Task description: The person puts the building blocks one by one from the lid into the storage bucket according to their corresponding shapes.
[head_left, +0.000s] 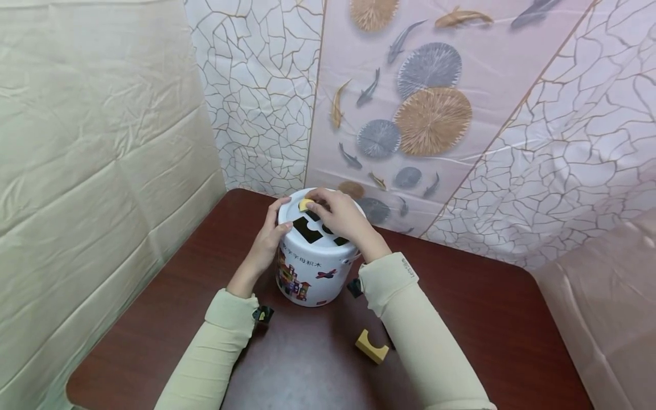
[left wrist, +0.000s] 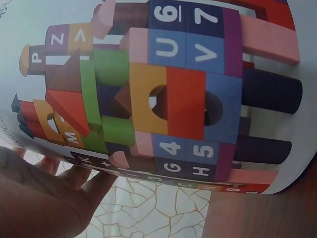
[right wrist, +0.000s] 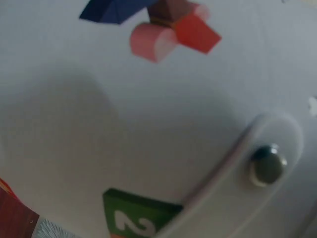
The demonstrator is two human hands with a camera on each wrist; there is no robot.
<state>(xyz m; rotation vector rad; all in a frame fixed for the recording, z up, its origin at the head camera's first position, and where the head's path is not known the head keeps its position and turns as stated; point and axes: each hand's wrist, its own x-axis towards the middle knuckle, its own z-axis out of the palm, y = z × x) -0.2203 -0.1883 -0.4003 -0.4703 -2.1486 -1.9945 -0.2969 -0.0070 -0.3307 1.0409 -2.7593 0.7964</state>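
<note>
Nearest you, a yellow arch block (head_left: 366, 346) lies on the dark red surface (head_left: 169, 324), just left of your right sleeve (head_left: 425, 336), its long axis slanting from far left to near right, its notch facing away to the right. Beyond it stands a white bucket (head_left: 328, 293), printed with colorful lettered and numbered blocks. Your left hand (head_left: 265, 242) braces the bucket's left side, fingers spread against it, thumb at the edge of the white lid (head_left: 292, 210). From the other side, your right hand (head_left: 335, 213) pinches a small yellow block (head_left: 304, 204) over the lid's far left part. That block is just right of the left fingertips, past the notched opening (head_left: 304, 230) and beside a second opening (head_left: 311, 216); your fingers obscure its long axis, and whether it touches the lid cannot be told. Behind hangs a fish-print cloth (head_left: 379, 114).
</note>
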